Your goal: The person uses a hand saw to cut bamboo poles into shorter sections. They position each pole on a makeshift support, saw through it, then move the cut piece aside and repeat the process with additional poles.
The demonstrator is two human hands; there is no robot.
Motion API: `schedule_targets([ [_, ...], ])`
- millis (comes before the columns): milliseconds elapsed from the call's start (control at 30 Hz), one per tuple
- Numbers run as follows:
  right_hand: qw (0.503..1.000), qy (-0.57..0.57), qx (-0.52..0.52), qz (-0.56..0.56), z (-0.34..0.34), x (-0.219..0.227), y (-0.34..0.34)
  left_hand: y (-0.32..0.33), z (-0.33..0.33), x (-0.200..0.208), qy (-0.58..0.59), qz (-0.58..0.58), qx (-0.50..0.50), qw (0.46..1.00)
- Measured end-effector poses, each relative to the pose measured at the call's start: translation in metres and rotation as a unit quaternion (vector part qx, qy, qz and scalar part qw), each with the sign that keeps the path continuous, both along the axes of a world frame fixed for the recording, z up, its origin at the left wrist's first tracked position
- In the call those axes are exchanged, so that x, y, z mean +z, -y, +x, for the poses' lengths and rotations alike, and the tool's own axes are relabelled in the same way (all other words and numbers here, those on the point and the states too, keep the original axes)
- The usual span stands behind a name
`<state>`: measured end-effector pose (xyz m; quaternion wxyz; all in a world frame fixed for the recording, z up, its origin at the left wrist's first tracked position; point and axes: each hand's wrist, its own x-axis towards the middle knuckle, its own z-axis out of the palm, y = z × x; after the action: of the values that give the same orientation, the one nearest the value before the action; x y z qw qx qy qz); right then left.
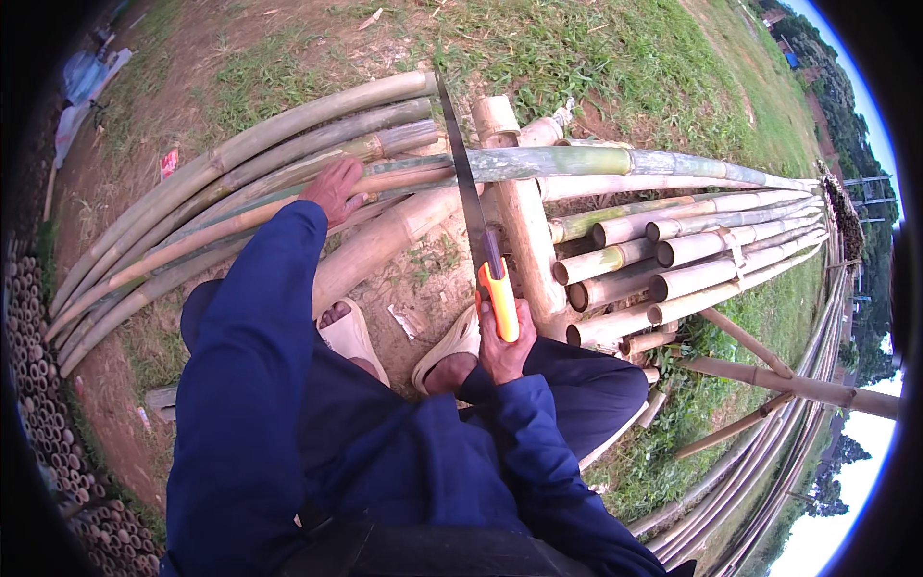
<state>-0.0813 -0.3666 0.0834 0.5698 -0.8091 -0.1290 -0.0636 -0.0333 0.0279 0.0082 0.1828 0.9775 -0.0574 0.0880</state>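
My right hand (pixel 508 341) is closed round the orange handle of a hand saw (pixel 467 188). Its long dark blade points away from me and crosses a greenish bamboo pole (pixel 567 161) just left of an upright bamboo post (pixel 525 236). Whether the teeth have cut into the pole cannot be made out. My left hand (pixel 336 190) rests on the bamboo to the left of the blade, its fingers laid over the pole with the thumb apart. Several cut bamboo lengths (pixel 317 108) lie side by side beyond and under that hand.
A stack of bamboo poles (pixel 687 252) with open ends lies to the right. Bamboo braces (pixel 769 380) stand near it. At the far left is a pile of short bamboo pieces (pixel 72 462). My sandalled feet (pixel 356 337) are on bare earth beside a thick bamboo pole (pixel 385 240).
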Motion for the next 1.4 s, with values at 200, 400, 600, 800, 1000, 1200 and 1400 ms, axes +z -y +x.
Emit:
schedule_targets([
  [200,0.999,-0.037,-0.006,-0.004,-0.004,-0.014,0.0,0.001,-0.002,-0.006,-0.048,0.044,-0.004,0.998],
  [400,0.999,-0.052,0.011,-0.009,-0.001,-0.01,0.002,-0.005,-0.002,-0.008,-0.054,0.05,0.01,0.997],
  [600,0.992,-0.12,0.034,0.023,0.001,-0.009,0.011,0.012,0.007,0.013,-0.101,0.029,0.048,0.993],
  [800,0.993,-0.111,0.033,0.004,-0.001,-0.008,0.014,0.019,0.016,0.028,-0.174,0.062,0.072,0.98],
  [1000,0.992,-0.1,0.07,-0.027,0.02,0.01,-0.004,0.013,0.018,0.016,-0.204,0.046,0.099,0.973],
  [1200,0.985,-0.153,0.082,-0.02,-0.042,0.025,0.054,0.011,0.019,0.01,-0.211,0.062,0.124,0.968],
  [1400,0.985,-0.16,0.062,-0.007,0.023,0.011,0.007,0.02,0.019,0.022,-0.193,0.064,0.12,0.972],
])
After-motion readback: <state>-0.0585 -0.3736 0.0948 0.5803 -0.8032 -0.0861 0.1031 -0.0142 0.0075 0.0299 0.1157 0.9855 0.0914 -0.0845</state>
